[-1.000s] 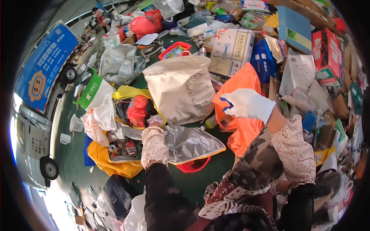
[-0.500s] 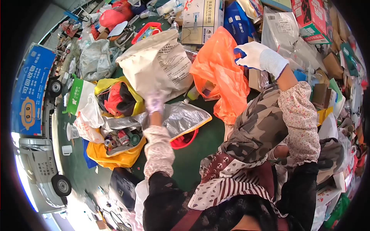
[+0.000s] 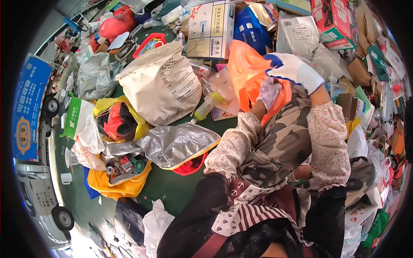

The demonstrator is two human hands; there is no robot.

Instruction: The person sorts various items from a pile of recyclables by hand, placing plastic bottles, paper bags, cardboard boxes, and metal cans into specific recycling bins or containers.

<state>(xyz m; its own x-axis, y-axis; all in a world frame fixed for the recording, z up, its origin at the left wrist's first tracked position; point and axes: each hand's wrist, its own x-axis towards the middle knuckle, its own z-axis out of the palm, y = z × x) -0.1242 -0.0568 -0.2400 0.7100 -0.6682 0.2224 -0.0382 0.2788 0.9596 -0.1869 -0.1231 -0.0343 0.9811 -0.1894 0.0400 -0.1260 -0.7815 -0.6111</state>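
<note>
An orange plastic bag [image 3: 246, 64] stands crumpled in front of my knees. My left hand [image 3: 269, 92], in a purple-and-white glove, is closed on the bag's near right side; its fingertips are partly hidden. At the bag's upper right edge is my right hand [image 3: 297, 71], in a white glove with blue fingers. Its thumb and fingers are curved and apart, with orange film in the gap. Left of the bag lie a bottle with yellow-green on it [image 3: 207, 106] and flat card pieces [image 3: 228, 88]. A cream cloth bag [image 3: 159, 86] with printed text sits further left.
A silver-lined bag [image 3: 180, 144] covers part of a red basin [image 3: 191, 165]. Nearby are a yellow bag with cans [image 3: 120, 182] and a yellow bag with dark and red cloth [image 3: 122, 120]. Boxes, including a white carton [image 3: 211, 28], and mixed packaging line the back and right.
My left hand has moved right from the cream bag to the orange bag. The orange bag has been drawn together and shifted right, exposing the bottle and card. The view has shifted slightly.
</note>
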